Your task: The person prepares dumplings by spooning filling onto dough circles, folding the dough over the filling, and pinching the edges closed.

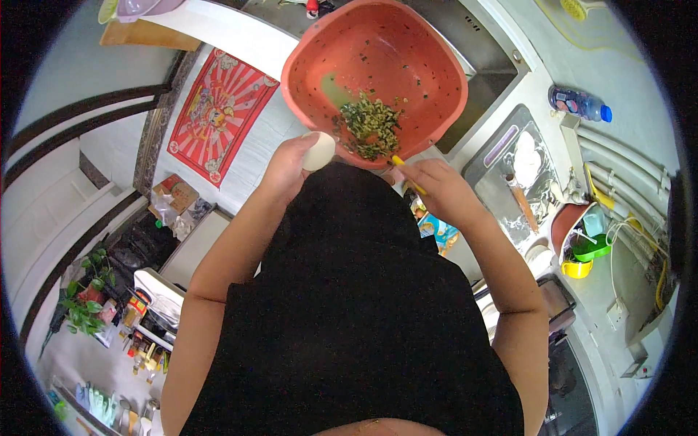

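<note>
A large red plastic basin (414, 60) stands before me, with a chopped green filling (372, 122) gathered on its near side and a little greenish liquid beside it. My left hand (289, 166) is at the basin's near left edge and holds a round, pale dough wrapper (319, 151) between thumb and fingers. Nothing shows on the wrapper's visible face. My right hand (444, 188) grips a yellow-handled utensil (409, 174) at the near right rim; its far end reaches the filling, and its kind cannot be told.
At the right, a floured board (491, 180) bears a wooden rolling pin (523, 204) and white dough (527, 158). Beyond it lies a plastic bottle (581, 103). A brown container (567, 229) with green and yellow cups is nearby. The metal sink (491, 98) lies behind the basin.
</note>
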The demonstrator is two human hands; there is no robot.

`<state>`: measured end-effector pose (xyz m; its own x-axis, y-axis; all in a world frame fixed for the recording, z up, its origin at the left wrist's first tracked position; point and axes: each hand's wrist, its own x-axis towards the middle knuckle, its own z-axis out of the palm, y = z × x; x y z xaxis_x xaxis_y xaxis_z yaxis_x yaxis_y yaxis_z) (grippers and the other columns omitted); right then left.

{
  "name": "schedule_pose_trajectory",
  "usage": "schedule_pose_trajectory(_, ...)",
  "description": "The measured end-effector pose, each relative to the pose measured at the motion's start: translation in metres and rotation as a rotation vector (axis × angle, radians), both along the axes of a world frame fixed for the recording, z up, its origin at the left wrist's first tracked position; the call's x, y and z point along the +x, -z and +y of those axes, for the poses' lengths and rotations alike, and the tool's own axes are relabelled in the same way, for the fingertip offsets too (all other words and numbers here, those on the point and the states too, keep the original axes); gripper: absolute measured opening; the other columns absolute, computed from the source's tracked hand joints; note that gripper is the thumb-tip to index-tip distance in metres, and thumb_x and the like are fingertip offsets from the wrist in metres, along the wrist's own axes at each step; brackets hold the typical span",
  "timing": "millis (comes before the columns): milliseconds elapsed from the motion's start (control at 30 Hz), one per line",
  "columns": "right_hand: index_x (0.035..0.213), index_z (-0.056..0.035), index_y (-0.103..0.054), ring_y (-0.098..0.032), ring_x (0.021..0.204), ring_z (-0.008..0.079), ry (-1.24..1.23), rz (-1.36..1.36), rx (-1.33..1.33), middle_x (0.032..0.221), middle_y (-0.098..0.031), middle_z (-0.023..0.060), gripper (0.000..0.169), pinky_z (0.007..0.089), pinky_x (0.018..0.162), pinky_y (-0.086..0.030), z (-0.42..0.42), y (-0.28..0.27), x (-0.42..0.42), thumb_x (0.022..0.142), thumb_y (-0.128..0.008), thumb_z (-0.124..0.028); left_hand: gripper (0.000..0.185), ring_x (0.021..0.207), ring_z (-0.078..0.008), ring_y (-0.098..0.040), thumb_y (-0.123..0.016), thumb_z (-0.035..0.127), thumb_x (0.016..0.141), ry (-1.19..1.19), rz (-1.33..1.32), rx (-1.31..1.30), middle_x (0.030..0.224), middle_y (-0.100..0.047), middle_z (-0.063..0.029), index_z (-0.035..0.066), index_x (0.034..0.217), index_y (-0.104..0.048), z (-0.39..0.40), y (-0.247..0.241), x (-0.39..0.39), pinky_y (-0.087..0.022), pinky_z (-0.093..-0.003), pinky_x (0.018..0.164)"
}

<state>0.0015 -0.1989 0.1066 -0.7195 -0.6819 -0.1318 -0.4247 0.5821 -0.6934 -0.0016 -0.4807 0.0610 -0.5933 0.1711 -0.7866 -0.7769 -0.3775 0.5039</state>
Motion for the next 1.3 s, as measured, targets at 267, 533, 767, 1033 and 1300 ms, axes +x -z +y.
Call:
schedule_pose_trajectory(267,0.109,-0.0053,-0.060,-0.059,0.082,0.0234,0.496,-0.218,-0.163,0.092,-0.061,0.0098,0.024,0.0317,0.074,-0.048,-0.004,0.025,0.004,0.086,-0.057,-0.014,0.037,0.098,-0.0227,-0.060,-0.047,0.021,0.091,-0.019,-0.021,-0.002,0.110,-0.059,-0.0144,-0.006,0.116,-0.050,0.001,0.006,0.002,-0.048,-0.0331,0.087)
schedule_pose_trajectory(533,0.106,-0.0002,-0.061,-0.053,0.070,0.0088,0.987,-0.676,-0.479,0.082,-0.061,0.0040,0.026,0.0233,0.066,-0.045,0.010,0.041,-0.002,0.092,-0.052,-0.020,0.038,0.096,-0.0228,-0.061,-0.047,0.023,0.091,0.050,-0.020,-0.032,0.108,-0.061,-0.0139,-0.005,0.116,-0.051,-0.006,-0.001,0.000,-0.048,-0.0329,0.086)
schedule_pose_trajectory(767,0.104,0.0013,-0.062,-0.050,0.066,0.0067,1.108,-0.626,-0.725,0.077,-0.060,0.0023,0.028,0.0208,0.063,-0.042,0.016,-0.006,-0.016,0.093,-0.052,-0.022,0.036,0.094,-0.0215,-0.062,-0.048,0.023,0.091,0.087,0.179,-0.376,0.103,-0.064,-0.0136,-0.004,0.113,-0.055,-0.002,-0.049,-0.025,-0.048,-0.0327,0.085)
schedule_pose_trajectory(1033,0.104,-0.0003,-0.062,-0.053,0.068,0.0091,1.057,-0.448,-0.769,0.079,-0.062,0.0044,0.022,0.0220,0.063,-0.042,-0.007,-0.072,-0.018,0.092,-0.051,-0.015,0.038,0.111,-0.0307,-0.053,-0.031,0.028,0.098,-0.311,0.037,0.707,0.120,-0.054,-0.0162,0.002,0.123,-0.045,0.071,-0.057,-0.059,-0.044,-0.0424,0.095)
schedule_pose_trajectory(1300,0.110,-0.0069,-0.060,-0.058,0.073,0.0263,0.484,0.433,-0.224,0.084,-0.061,0.0107,0.036,0.0341,0.065,-0.047,-0.017,-0.078,0.017,0.075,-0.067,-0.005,0.039,0.112,-0.0310,-0.051,-0.027,0.028,0.099,-0.539,0.119,0.662,0.119,-0.054,-0.0163,0.002,0.121,-0.044,0.097,-0.073,-0.056,-0.043,-0.0409,0.094)
